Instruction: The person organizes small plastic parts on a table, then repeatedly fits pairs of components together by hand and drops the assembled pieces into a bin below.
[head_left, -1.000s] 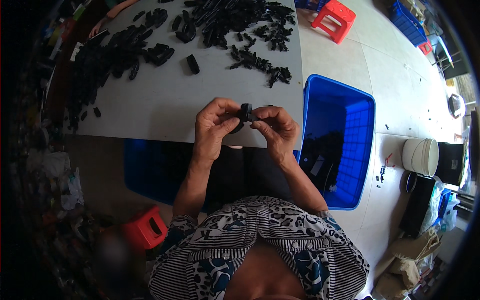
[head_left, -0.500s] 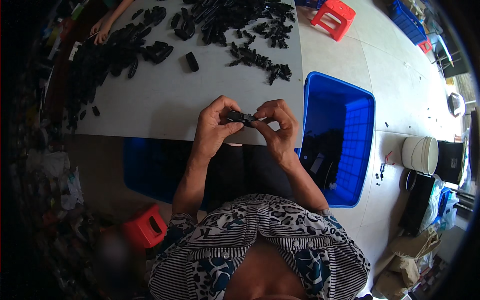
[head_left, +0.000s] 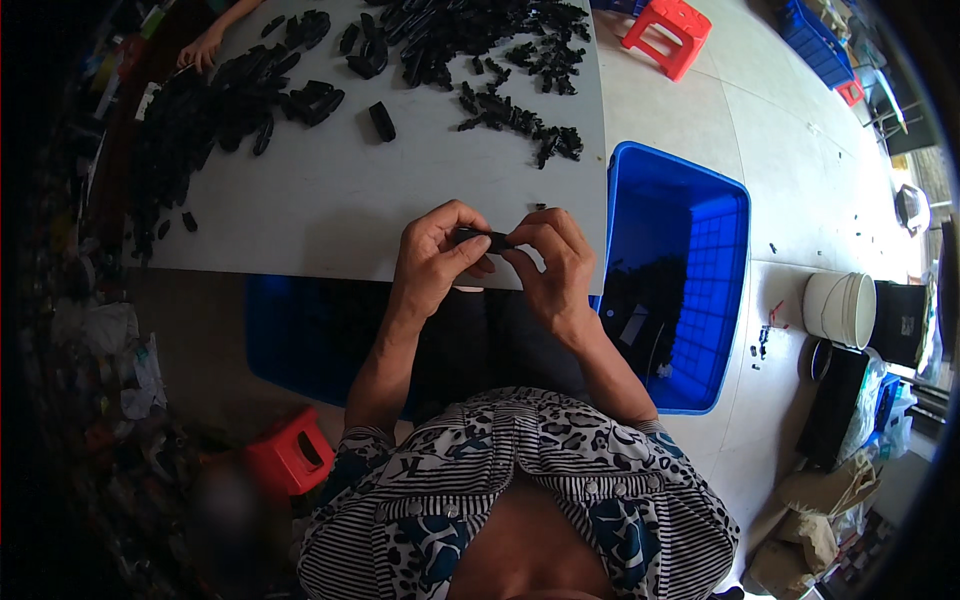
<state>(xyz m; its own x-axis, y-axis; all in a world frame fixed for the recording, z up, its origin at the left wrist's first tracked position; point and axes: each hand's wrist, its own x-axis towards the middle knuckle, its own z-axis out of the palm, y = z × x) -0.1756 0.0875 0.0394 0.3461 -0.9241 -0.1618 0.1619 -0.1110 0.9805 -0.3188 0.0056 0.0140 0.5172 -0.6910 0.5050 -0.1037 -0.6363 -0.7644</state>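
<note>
Over the near edge of the grey table point(head_left: 330, 200), a small elongated black plastic part point(head_left: 498, 241) is held between my two hands. My left hand point(head_left: 425, 265) is closed round its left end, thumb on top. Thumb and fingers of my right hand point(head_left: 558, 268) pinch the right end. My fingers hide much of the part. A tiny black piece point(head_left: 541, 206) lies on the table just beyond my right hand. Farther off, a single black casing-like part point(head_left: 382, 122) lies alone.
Heaps of black plastic parts point(head_left: 440, 45) cover the far table, with smaller pieces point(head_left: 545, 135) at right and more point(head_left: 165, 160) along the left. Another person's hand point(head_left: 203, 48) is at the far left. Blue crates point(head_left: 735, 300) flank me; red stools point(head_left: 690, 35) stand on the floor.
The held part has been turned, and my left thumb now covers more of it. My right hand has rolled over slightly. A tiny black piece now shows beyond it. The other person's hand has shifted.
</note>
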